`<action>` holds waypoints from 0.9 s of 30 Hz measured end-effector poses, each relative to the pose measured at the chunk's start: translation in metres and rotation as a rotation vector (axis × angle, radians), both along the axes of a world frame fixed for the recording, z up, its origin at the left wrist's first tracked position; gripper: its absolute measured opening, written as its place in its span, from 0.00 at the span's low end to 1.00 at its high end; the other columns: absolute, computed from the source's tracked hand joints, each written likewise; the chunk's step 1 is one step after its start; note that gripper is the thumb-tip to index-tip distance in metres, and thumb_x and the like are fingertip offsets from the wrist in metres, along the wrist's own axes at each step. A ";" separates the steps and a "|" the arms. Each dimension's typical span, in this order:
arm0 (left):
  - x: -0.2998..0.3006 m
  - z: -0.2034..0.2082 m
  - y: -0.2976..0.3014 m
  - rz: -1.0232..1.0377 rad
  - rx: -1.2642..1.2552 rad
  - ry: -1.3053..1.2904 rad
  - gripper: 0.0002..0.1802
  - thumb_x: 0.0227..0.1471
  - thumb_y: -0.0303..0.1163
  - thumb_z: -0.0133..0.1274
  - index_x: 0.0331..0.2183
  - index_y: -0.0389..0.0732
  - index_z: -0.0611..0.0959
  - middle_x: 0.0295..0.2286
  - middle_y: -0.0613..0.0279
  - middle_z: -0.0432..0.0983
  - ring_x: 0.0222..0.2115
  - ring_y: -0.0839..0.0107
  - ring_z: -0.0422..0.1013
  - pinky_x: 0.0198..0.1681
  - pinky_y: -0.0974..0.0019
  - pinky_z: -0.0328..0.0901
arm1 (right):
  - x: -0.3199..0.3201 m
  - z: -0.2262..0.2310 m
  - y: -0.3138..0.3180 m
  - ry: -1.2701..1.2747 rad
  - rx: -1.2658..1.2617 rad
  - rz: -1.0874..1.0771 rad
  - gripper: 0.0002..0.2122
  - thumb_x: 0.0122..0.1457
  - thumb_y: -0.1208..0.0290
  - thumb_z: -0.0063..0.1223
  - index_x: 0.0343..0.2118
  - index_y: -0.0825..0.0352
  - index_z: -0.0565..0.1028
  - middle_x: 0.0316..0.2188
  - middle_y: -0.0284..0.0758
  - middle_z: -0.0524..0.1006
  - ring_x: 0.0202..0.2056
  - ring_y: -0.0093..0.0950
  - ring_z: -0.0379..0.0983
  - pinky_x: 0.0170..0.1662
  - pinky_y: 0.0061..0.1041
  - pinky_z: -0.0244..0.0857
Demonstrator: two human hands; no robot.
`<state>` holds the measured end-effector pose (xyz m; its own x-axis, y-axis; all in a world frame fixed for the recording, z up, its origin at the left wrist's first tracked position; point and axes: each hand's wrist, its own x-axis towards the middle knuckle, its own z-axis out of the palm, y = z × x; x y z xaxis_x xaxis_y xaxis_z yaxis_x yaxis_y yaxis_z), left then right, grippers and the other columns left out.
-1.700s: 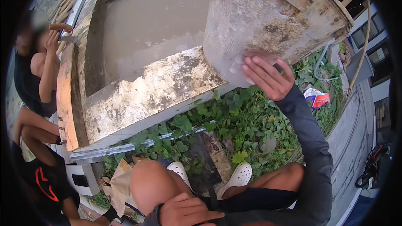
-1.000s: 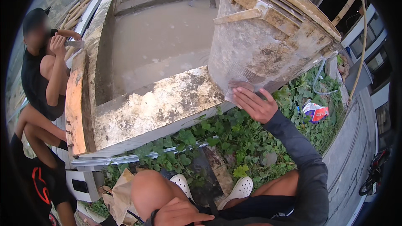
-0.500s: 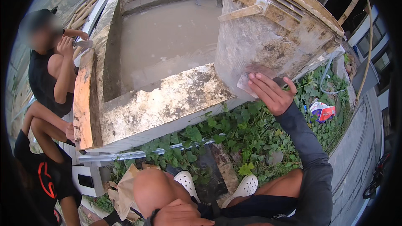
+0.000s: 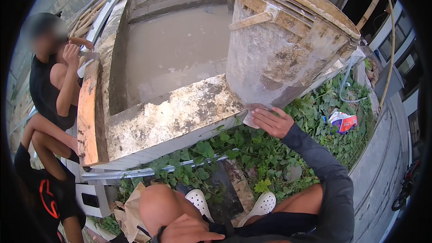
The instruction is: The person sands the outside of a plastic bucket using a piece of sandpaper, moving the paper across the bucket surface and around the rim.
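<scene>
A large, mortar-stained bucket [image 4: 274, 58] with a pale handle [image 4: 251, 20] stands on the wall corner to my right. My right hand [image 4: 274, 122] is at its lower edge, fingers together over a small thin sheet [image 4: 250, 119], pale with a brownish part. Its exact kind is hard to make out, and my fingers hide some of it. Down at my bent left knee, my left hand [image 4: 191, 230] rests with one finger stretched to the right, nothing seen in it.
The concrete wall [image 4: 166, 123] borders a basin of murky grey water [image 4: 175, 45]. A wooden board [image 4: 90, 112] leans at its left end, beside two people; one holds a trowel-like blade [image 4: 90, 56]. Vines [image 4: 252, 157] and a torn bag [image 4: 343, 121] lie below the bucket.
My right hand has slid down and to the left across the bucket's side with the thin sheet, reaching its lower edge. The left hand stays at the knee.
</scene>
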<state>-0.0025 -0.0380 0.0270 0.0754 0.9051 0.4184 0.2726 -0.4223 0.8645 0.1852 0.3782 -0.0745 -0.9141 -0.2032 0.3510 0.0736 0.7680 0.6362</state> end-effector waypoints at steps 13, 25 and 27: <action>-0.008 -0.002 -0.006 -0.055 0.009 -0.041 0.14 0.58 0.30 0.62 0.44 0.34 0.87 0.28 0.59 0.81 0.29 0.60 0.76 0.34 0.59 0.65 | -0.002 0.059 0.000 0.250 -0.021 0.021 0.12 0.65 0.67 0.59 0.50 0.49 0.84 0.58 0.17 0.81 0.59 0.12 0.75 0.71 0.36 0.47; -0.003 -0.003 -0.003 -0.023 -0.015 -0.023 0.12 0.58 0.30 0.63 0.43 0.35 0.87 0.28 0.59 0.81 0.28 0.61 0.76 0.33 0.61 0.63 | 0.005 0.041 0.012 0.302 -0.142 0.021 0.12 0.62 0.72 0.60 0.46 0.49 0.84 0.57 0.19 0.82 0.59 0.12 0.75 0.71 0.36 0.44; 0.001 -0.007 0.003 -0.018 -0.032 -0.010 0.13 0.58 0.30 0.63 0.43 0.35 0.87 0.28 0.59 0.81 0.28 0.61 0.77 0.34 0.61 0.63 | 0.017 0.007 0.014 0.203 -0.171 0.014 0.13 0.61 0.71 0.60 0.49 0.52 0.83 0.58 0.20 0.81 0.59 0.14 0.75 0.68 0.35 0.51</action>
<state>-0.0013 -0.0346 0.0195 0.0874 0.9167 0.3898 0.2565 -0.3988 0.8804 0.2017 0.3920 -0.0673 -0.8188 -0.1374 0.5573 0.1751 0.8649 0.4704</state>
